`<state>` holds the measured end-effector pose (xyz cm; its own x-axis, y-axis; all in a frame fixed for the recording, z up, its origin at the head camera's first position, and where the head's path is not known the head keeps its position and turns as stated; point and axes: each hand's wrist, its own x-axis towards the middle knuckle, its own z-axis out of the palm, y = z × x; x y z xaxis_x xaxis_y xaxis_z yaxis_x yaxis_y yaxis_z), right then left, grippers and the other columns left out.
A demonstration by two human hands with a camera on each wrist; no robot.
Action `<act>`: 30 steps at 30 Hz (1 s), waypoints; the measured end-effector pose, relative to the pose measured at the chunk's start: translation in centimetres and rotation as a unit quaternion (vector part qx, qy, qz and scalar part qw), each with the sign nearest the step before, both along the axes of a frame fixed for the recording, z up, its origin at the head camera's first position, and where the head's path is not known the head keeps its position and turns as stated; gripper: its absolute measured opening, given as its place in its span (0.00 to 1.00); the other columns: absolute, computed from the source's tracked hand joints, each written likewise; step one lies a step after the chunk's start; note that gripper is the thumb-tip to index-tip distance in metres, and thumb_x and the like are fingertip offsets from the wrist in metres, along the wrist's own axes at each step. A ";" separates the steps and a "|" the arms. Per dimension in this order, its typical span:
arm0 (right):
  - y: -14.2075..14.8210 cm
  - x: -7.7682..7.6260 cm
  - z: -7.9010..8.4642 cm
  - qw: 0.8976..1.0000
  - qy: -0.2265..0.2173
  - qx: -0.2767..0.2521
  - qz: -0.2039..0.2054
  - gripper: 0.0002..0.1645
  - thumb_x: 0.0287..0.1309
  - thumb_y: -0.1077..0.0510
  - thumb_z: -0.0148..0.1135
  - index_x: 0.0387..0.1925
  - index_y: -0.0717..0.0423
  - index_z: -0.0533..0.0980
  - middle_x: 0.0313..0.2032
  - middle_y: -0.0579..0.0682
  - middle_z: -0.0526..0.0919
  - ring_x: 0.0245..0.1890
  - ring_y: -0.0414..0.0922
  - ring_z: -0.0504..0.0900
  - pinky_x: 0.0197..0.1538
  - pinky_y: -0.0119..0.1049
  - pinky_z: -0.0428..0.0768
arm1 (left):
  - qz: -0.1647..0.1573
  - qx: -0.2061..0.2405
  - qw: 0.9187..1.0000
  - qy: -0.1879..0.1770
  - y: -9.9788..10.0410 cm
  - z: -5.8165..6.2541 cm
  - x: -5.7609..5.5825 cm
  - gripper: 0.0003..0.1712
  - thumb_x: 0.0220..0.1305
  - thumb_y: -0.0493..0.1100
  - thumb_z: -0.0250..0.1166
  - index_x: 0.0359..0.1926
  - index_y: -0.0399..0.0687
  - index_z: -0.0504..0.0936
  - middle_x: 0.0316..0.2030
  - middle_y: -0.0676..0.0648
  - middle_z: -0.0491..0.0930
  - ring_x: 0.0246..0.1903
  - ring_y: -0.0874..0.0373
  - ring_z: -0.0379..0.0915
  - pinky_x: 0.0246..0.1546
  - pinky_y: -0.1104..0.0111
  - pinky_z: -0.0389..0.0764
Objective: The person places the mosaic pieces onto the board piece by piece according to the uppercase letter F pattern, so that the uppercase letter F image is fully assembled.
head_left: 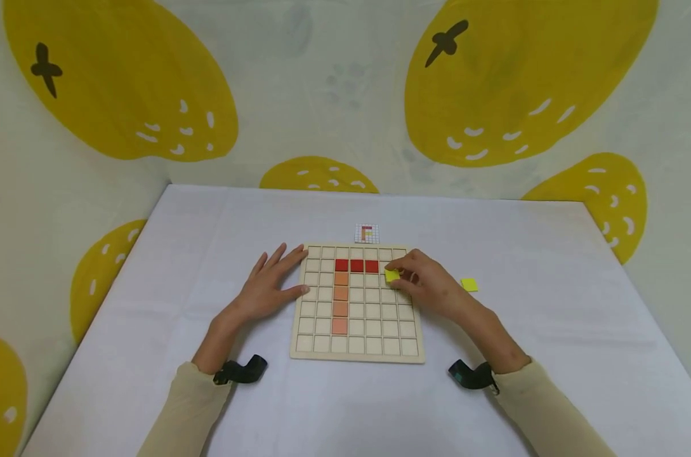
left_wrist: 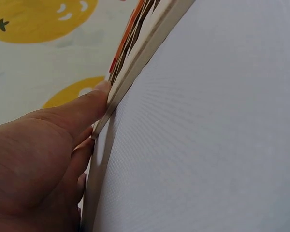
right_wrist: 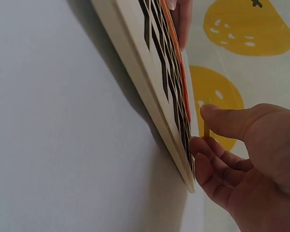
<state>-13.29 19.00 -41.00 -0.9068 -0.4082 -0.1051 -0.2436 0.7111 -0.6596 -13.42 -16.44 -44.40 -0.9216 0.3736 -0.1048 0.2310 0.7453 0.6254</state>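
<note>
A wooden grid board point(head_left: 357, 358) lies on the table with three red tiles point(head_left: 356, 266) in a row near its top. Below the leftmost red one runs a column of orange and salmon tiles point(head_left: 341, 293). My right hand point(head_left: 427, 282) pinches a yellow tile point(head_left: 393, 276) between thumb and fingers, over the board's upper right squares. In the right wrist view that tile point(right_wrist: 207, 118) is edge-on, close over the board. At the board's left edge, my left hand point(head_left: 268, 285) is spread, thumb and fingertips touching the rim.
Another yellow tile point(head_left: 469, 284) lies on the white tablecloth right of the board, near my right wrist. Just behind the board is a small pattern card point(head_left: 367, 233) with a coloured grid. A fruit-printed cloth point(head_left: 322, 95) hangs behind the table.
</note>
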 end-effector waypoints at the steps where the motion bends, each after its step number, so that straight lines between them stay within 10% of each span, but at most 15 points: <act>1: -0.2 0.1 0.0 1.000 0.001 -0.002 0.003 0.19 0.68 0.58 0.69 0.58 0.55 0.83 0.44 0.52 0.79 0.43 0.45 0.78 0.45 0.34 0.80 | 0.001 0.000 1.000 -0.001 0.0 0.0 0.0 0.45 0.70 0.53 0.69 0.82 0.56 0.59 0.83 0.49 0.56 0.85 0.43 0.36 0.83 0.42 0.32; 30: -5.4 1.7 0.1 0.999 -0.012 0.034 0.035 0.20 0.64 0.48 0.73 0.56 0.48 0.84 0.44 0.42 0.77 0.42 0.40 0.76 0.46 0.33 0.80 | -0.002 -0.001 1.000 -0.003 0.0 0.1 -0.1 0.45 0.70 0.53 0.69 0.81 0.55 0.60 0.83 0.49 0.56 0.85 0.43 0.36 0.83 0.42 0.32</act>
<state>-11.62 13.56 -40.93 -0.8735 -0.4612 -0.1556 -0.2792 0.7367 -0.6158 -13.52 -16.46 -44.26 -0.9192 0.3774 -0.1120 0.2302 0.7460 0.6249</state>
